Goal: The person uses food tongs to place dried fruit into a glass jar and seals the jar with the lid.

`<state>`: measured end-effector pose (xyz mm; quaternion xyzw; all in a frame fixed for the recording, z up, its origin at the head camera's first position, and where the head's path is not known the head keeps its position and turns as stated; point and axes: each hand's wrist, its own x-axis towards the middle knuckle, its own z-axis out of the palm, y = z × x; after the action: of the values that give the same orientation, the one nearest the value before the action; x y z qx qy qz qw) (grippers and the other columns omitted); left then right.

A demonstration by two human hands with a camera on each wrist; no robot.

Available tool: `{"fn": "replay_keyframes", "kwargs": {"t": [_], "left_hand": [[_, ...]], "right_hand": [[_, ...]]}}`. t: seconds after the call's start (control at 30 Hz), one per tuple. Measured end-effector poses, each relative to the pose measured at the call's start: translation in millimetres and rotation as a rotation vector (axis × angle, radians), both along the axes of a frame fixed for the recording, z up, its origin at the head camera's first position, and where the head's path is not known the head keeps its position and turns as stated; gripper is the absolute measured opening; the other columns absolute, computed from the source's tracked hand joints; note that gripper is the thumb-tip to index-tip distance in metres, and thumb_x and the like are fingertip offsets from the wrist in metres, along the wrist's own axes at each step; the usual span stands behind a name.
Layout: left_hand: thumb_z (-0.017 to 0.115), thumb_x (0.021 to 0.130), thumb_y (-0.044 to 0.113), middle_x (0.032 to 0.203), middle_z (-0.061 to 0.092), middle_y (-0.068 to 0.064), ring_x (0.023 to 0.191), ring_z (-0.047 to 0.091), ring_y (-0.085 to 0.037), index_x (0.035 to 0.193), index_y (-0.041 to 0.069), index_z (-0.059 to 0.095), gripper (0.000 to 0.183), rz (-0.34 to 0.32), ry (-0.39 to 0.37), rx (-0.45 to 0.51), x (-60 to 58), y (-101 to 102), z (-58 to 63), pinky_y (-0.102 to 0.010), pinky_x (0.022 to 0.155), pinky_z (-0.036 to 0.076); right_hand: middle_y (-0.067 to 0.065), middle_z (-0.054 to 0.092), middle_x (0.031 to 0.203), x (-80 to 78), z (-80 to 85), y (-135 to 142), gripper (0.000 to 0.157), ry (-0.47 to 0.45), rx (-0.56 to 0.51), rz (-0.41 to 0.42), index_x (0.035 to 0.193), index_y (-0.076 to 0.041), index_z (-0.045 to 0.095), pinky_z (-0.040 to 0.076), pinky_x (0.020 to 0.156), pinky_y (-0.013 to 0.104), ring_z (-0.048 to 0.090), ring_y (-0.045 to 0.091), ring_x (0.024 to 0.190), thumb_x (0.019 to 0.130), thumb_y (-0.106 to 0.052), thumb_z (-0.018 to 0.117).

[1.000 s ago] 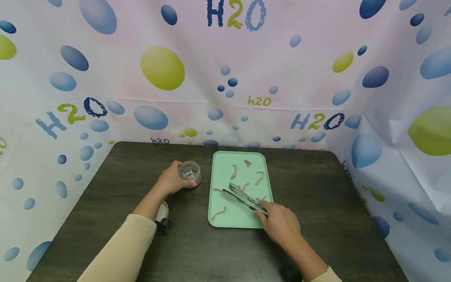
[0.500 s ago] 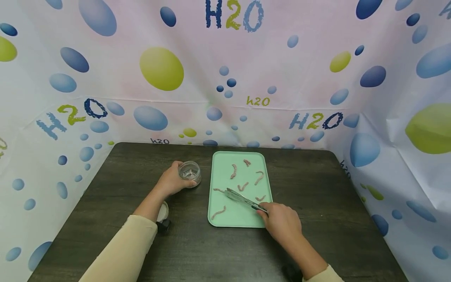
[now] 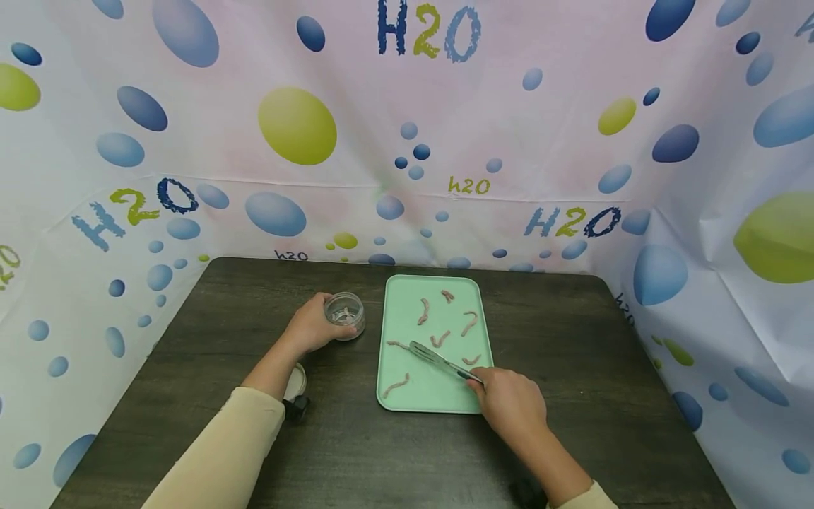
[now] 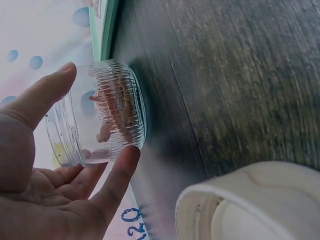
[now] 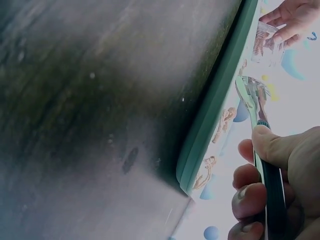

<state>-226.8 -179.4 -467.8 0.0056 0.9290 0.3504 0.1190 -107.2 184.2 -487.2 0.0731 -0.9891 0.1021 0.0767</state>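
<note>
My left hand (image 3: pixel 314 325) holds a clear glass jar (image 3: pixel 344 327) on the table, thumb and fingers around its sides. Several pinkish, worm-like pieces (image 4: pixel 119 102) lie in the jar in the left wrist view. Right of it, a mint-green tray (image 3: pixel 439 399) bears several separate pink worm-like strips. With curled fingers, my right hand (image 3: pixel 511 399) grips metal tongs (image 3: pixel 441 360) with dark handles. The tongs' arms are pressed together, their tips at the inner end of a strip (image 3: pixel 396 343) near the tray's left edge. Whether they pinch it I cannot tell.
A white screw lid (image 4: pixel 270 200) lies on the dark wooden table (image 3: pixel 356 452), partly behind my left forearm. A printed backdrop (image 3: pixel 407 127) with blue and green dots hangs along the table's back and sides.
The tongs' arms, spread a second ago, have come together at the left-hand strip. My left hand and the jar stay in place. The head view has shifted slightly.
</note>
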Motion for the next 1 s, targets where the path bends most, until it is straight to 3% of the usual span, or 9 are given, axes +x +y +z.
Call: {"fn": "replay_keyframes", "kwargs": {"t": [0.5,1.0], "left_hand": [[0.086,0.094,0.046,0.159,0.050,-0.035,0.143,0.053,-0.055,0.165,0.002,0.035,0.098,0.035,-0.044,-0.017,-1.3,-2,-2.8,-0.065,0.110,0.050],[0.088,0.093,0.043,0.156,0.053,-0.033,0.140,0.057,-0.052,0.163,0.002,0.036,0.096,0.045,-0.049,-0.015,-3.4,-2,-4.7,-0.063,0.109,0.051]], "right_hand": [[0.003,0.085,0.100,-7.5,4.9,0,0.018,0.044,-0.058,0.000,0.111,-0.022,0.085,0.053,0.054,0.045,0.077,0.029,0.074,0.096,-0.033,0.083],[-0.004,0.079,0.085,-21.3,14.8,-19,0.010,0.091,-0.060,0.039,0.103,-0.024,0.081,0.038,0.047,0.034,0.061,0.017,0.058,0.099,-0.034,0.080]]}}
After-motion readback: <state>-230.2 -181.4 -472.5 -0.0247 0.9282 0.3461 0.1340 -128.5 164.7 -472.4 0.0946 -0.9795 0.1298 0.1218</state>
